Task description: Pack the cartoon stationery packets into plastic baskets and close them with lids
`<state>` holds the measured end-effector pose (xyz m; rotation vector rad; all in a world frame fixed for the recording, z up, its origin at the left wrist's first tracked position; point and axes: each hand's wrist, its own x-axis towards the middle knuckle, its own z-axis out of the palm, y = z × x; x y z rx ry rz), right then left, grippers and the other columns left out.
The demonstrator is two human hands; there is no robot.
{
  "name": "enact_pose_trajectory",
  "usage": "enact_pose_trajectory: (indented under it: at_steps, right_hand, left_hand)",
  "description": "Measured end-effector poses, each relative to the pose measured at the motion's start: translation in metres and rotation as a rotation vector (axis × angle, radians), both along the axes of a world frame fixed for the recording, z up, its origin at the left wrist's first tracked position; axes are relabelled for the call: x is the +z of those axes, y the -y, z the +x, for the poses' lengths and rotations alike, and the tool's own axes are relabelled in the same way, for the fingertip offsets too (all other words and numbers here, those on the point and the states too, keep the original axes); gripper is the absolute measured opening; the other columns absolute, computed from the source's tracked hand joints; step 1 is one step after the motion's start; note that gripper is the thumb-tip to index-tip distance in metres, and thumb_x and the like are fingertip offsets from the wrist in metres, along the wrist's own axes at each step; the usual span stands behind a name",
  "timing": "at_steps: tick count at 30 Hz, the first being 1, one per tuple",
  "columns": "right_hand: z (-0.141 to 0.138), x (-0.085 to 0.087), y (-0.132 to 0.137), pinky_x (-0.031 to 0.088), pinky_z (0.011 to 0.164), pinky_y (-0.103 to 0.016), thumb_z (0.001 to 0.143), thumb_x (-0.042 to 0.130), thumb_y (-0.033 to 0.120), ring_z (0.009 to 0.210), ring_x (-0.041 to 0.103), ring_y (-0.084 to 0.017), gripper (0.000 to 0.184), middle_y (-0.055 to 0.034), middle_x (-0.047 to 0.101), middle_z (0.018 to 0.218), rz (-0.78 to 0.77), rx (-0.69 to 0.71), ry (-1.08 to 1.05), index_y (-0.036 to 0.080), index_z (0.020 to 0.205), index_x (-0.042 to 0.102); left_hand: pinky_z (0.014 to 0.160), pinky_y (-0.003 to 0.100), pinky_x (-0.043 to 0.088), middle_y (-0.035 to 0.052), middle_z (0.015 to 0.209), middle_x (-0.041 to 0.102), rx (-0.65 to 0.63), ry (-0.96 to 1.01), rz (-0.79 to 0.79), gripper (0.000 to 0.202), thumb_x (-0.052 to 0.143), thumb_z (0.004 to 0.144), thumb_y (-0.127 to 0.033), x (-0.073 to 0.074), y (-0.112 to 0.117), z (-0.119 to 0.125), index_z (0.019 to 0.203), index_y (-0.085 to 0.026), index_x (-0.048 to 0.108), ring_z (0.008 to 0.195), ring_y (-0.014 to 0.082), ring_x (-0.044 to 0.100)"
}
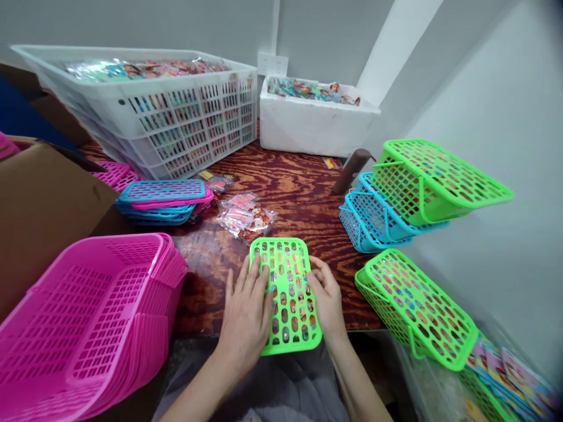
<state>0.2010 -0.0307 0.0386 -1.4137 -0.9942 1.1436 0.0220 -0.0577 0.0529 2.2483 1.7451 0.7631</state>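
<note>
A bright green slotted basket lid (pixel 288 293) lies in front of me at the table's near edge, with colourful printed packets showing through its slots. My left hand (pixel 248 305) rests flat along the lid's left side, fingers stretched out over the edge. On the right side, my right hand (pixel 326 296) is closed around the rim, its thumb lying on top. Whatever is under the lid is mostly hidden. Just beyond it sits a small heap of clear-wrapped printed packets (pixel 247 217) on the dark reddish wooden table (pixel 290 181).
Nested pink baskets (pixel 162 299) stand at left, before stacked blue and pink lids (pixel 162 193). A white crate (pixel 193 126) and a foam box (pixel 316 123) hold packets behind. Lidded green baskets (pixel 417 305), blue baskets (pixel 373 217) and a brown cylinder (pixel 352 170) are at right.
</note>
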Motion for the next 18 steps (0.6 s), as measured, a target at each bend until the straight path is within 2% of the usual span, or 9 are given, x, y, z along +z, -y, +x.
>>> enact_pose_trajectory:
  at_steps: [3, 6, 8, 10, 12, 14, 16, 17, 18]
  right_hand:
    - [0.005, -0.003, 0.001, 0.049, 0.074, -0.03, 0.088, 0.057, 0.039, 0.08, 0.061, -0.018, 0.041, -0.0027, 0.068, 0.097, 0.003, 0.026, 0.036, 0.022, 0.125, 0.059]
    - [0.006, -0.007, 0.005, 0.049, 0.08, -0.033, 0.089, 0.052, 0.037, 0.087, 0.062, -0.02, 0.041, -0.0046, 0.068, 0.104, 0.012, -0.011, 0.119, 0.022, 0.127, 0.056]
    - [0.003, -0.007, 0.006, 0.048, 0.084, -0.035, 0.09, 0.048, 0.035, 0.093, 0.063, -0.021, 0.045, -0.0054, 0.067, 0.112, 0.012, -0.001, 0.195, 0.025, 0.134, 0.051]
    - [-0.002, -0.002, 0.002, 0.045, 0.093, -0.038, 0.088, 0.046, 0.03, 0.105, 0.06, -0.023, 0.05, -0.0056, 0.064, 0.123, 0.042, 0.043, 0.319, 0.028, 0.139, 0.047]
    - [-0.007, 0.006, -0.008, 0.04, 0.099, -0.04, 0.085, 0.046, 0.024, 0.114, 0.055, -0.024, 0.048, -0.0062, 0.062, 0.127, 0.114, 0.084, 0.472, 0.027, 0.132, 0.053]
    - [-0.01, 0.015, -0.025, 0.04, 0.095, -0.04, 0.082, 0.046, 0.023, 0.109, 0.055, -0.026, 0.033, -0.0074, 0.064, 0.115, 0.181, 0.087, 0.609, 0.024, 0.112, 0.06]
    - [-0.009, 0.019, -0.044, 0.041, 0.083, -0.037, 0.083, 0.047, 0.028, 0.091, 0.056, -0.024, 0.014, -0.0049, 0.064, 0.093, 0.171, 0.078, 0.672, 0.024, 0.091, 0.058]
    - [-0.007, 0.019, -0.054, 0.04, 0.077, -0.035, 0.084, 0.048, 0.032, 0.08, 0.055, -0.022, 0.011, -0.0023, 0.061, 0.082, 0.146, 0.074, 0.659, 0.024, 0.083, 0.055]
    - [-0.005, 0.018, -0.063, 0.039, 0.071, -0.032, 0.084, 0.05, 0.037, 0.071, 0.051, -0.019, 0.015, 0.0004, 0.057, 0.072, 0.115, 0.08, 0.603, 0.024, 0.075, 0.052]
  left_hand:
    - [0.119, 0.063, 0.018, 0.0131, 0.154, 0.041, -0.014, -0.025, -0.008, 0.037, 0.042, 0.096, -0.022, 0.018, -0.014, 0.009, 0.131, -0.018, 0.054, 0.149, 0.0311, 0.026]
    - [0.118, 0.067, 0.012, 0.014, 0.156, 0.038, -0.071, -0.095, -0.014, 0.051, 0.045, 0.09, -0.018, 0.03, -0.031, 0.016, 0.141, -0.016, 0.047, 0.15, 0.0351, 0.02]
    - [0.118, 0.067, 0.012, 0.0153, 0.159, 0.032, -0.06, -0.118, -0.029, 0.053, 0.043, 0.093, -0.022, 0.028, -0.038, 0.013, 0.146, -0.015, 0.041, 0.15, 0.0348, 0.02]
    - [0.118, 0.062, 0.022, 0.0186, 0.161, 0.024, -0.01, -0.113, -0.046, 0.056, 0.039, 0.098, -0.03, 0.019, -0.042, 0.004, 0.151, -0.014, 0.032, 0.15, 0.0329, 0.023]
    - [0.115, 0.055, 0.033, 0.0215, 0.162, 0.017, 0.017, -0.106, -0.062, 0.059, 0.034, 0.101, -0.034, 0.008, -0.041, -0.008, 0.154, -0.01, 0.023, 0.149, 0.0308, 0.025]
    - [0.114, 0.052, 0.035, 0.022, 0.162, 0.017, 0.017, -0.124, -0.069, 0.058, 0.032, 0.101, -0.032, 0.0, -0.04, -0.016, 0.152, -0.008, 0.026, 0.149, 0.0304, 0.025]
    - [0.117, 0.056, 0.028, 0.0218, 0.16, 0.024, 0.023, -0.172, -0.051, 0.054, 0.036, 0.098, -0.03, 0.001, -0.041, -0.019, 0.147, -0.007, 0.037, 0.15, 0.033, 0.022]
    - [0.118, 0.059, 0.023, 0.0224, 0.159, 0.029, 0.028, -0.205, -0.034, 0.052, 0.038, 0.096, -0.028, 0.005, -0.043, -0.017, 0.142, -0.006, 0.043, 0.15, 0.035, 0.021]
    - [0.118, 0.062, 0.019, 0.0234, 0.155, 0.035, 0.033, -0.237, -0.012, 0.048, 0.04, 0.094, -0.026, 0.01, -0.046, -0.015, 0.136, -0.005, 0.05, 0.149, 0.0372, 0.022]
